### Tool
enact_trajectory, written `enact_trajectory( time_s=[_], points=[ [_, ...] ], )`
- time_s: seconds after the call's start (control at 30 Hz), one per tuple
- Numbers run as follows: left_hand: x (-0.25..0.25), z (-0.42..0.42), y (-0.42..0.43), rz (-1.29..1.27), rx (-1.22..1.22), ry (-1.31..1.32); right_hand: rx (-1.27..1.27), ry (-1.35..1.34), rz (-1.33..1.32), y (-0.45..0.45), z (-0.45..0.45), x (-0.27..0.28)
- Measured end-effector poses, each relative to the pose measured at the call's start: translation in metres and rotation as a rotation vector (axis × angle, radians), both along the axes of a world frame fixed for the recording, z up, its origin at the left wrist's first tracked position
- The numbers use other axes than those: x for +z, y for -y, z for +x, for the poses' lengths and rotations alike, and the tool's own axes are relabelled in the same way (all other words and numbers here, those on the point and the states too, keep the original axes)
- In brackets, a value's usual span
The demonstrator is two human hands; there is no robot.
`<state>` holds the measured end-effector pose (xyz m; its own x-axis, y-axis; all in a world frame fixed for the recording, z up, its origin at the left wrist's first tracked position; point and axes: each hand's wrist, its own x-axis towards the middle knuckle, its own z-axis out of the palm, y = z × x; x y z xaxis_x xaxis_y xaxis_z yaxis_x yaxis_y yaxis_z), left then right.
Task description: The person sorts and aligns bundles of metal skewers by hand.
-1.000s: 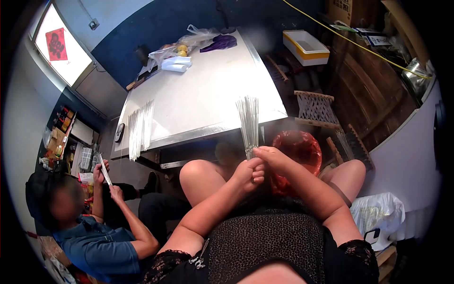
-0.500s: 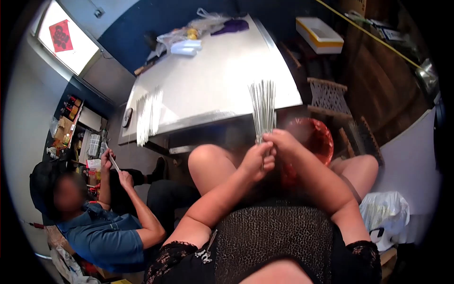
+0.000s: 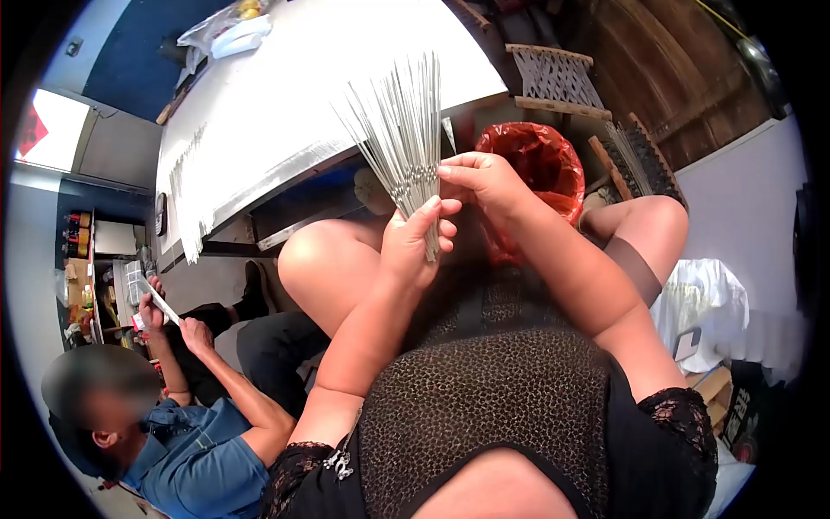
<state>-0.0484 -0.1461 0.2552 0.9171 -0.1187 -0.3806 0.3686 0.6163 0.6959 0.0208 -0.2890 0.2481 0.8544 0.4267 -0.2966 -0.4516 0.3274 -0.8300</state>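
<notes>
My left hand point(image 3: 413, 242) is closed around the lower part of a bundle of thin silvery metal rods point(image 3: 406, 130). The rods stand upright and fan out toward the top, with small knobby bumps in a band just above my fist. From the right, the thumb and forefinger of my right hand point(image 3: 488, 183) pinch at the edge of the bundle, level with that band. Behind the rods is the white table point(image 3: 285, 95). Below and right of the bundle, a bin lined with a red plastic bag point(image 3: 566, 177) stands between my knees.
Another bunch of thin rods point(image 3: 186, 190) lies along the table's left edge near a dark remote-like object point(image 3: 161, 214). A person in a blue shirt point(image 3: 203, 450) sits at left, holding a thin pale strip. A woven stool point(image 3: 558, 78) stands beyond the bin.
The bundle has spread from a narrow sheaf into a wide fan. My right hand has shifted from the bundle's base to its right edge. The view has tilted down and turned right.
</notes>
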Motion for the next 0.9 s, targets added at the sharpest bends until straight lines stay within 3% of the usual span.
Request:
enact_trajectory(
  time_s=[0.9],
  points=[
    [-0.0063,-0.0070,0.0066,0.019,0.062,0.044,0.078,0.015,-0.078,0.0055,-0.0054,-0.0028]
  ],
)
